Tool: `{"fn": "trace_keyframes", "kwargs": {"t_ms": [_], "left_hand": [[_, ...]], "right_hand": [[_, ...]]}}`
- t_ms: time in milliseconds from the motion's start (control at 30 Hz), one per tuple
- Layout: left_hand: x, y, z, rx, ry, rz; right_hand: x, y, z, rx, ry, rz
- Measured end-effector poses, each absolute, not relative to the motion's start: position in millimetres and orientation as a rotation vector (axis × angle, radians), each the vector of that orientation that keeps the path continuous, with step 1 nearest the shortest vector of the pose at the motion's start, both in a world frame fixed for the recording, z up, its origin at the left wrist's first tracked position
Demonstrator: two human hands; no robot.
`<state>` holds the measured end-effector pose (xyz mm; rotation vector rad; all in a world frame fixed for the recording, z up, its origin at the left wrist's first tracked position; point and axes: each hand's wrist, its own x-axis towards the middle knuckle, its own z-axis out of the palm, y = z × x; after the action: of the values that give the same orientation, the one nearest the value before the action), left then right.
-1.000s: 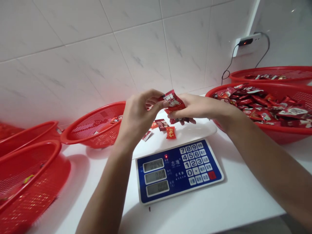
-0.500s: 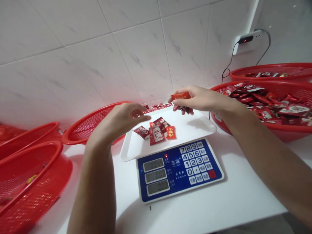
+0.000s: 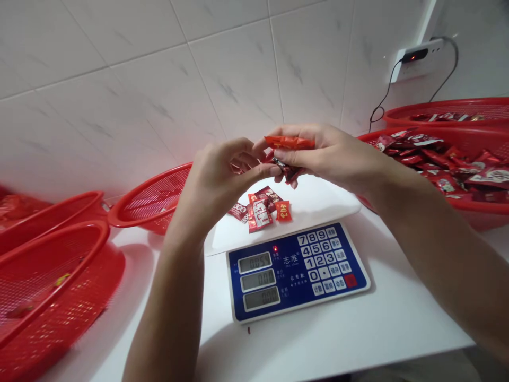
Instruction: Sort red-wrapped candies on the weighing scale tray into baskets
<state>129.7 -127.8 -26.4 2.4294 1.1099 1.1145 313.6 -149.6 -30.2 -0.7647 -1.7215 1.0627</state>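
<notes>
My right hand (image 3: pixel 328 151) holds several small wrapped candies above the scale's tray (image 3: pixel 318 204). Between its thumb and index finger lies an orange-red candy packet (image 3: pixel 292 142), and beneath them sticks out a dark red candy packet (image 3: pixel 292 173). My left hand (image 3: pixel 222 178) has come up against it, its thumb and fingers closed on the edge of the dark red packet; the fingertips are partly hidden. On the white tray lie several red packets, among them a large red one (image 3: pixel 260 215) and a small orange-red one (image 3: pixel 283 211). The blue digital scale (image 3: pixel 296 273) has lit displays.
To the right stands a red basket (image 3: pixel 485 207) heaped with wrapped candies, another basket (image 3: pixel 421 110) behind it. Several red baskets stand at left, including a mesh one (image 3: pixel 149 199) beside the tray. A power socket (image 3: pixel 417 61) with cables hangs on the tiled wall.
My left hand has moved right and up to meet the packets in my right hand. My right hand has turned slightly. The view has shifted a little, and the scale's top reading has changed.
</notes>
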Motion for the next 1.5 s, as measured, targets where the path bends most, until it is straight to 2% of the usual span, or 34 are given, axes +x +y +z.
{"fn": "trace_keyframes", "kwargs": {"t_ms": [133,333,533,767,933,1133,1500], "left_hand": [[128.1,-125.2,-26.8,2.451,1.115,1.08],[132.2,-132.5,-23.4,2.543,1.034,1.244],[138.1,-129.1,-26.3,2.588,1.095,1.123],[138.6,-109.2,-42.6,2.576,1.418,0.924],[140.4,-108.6,-43.4,2.524,1.428,1.055],[142.8,-126.6,-33.4,2.443,1.076,1.27],[142.8,-130.8,-30.8,2.468,1.049,1.261]], "right_hand": [[316.3,-145.0,-30.9,-0.782,-1.757,1.09],[319.7,-137.6,-35.2,-0.853,-1.899,1.08],[320.6,-133.6,-37.5,-1.01,-2.055,1.032],[343.5,-111.3,-43.3,-1.465,-1.872,0.594],[339.7,-116.0,-38.6,-1.162,-1.792,0.787],[328.4,-135.1,-29.9,-0.812,-1.806,0.874],[330.8,-137.9,-29.4,-0.778,-1.841,0.863]]}}
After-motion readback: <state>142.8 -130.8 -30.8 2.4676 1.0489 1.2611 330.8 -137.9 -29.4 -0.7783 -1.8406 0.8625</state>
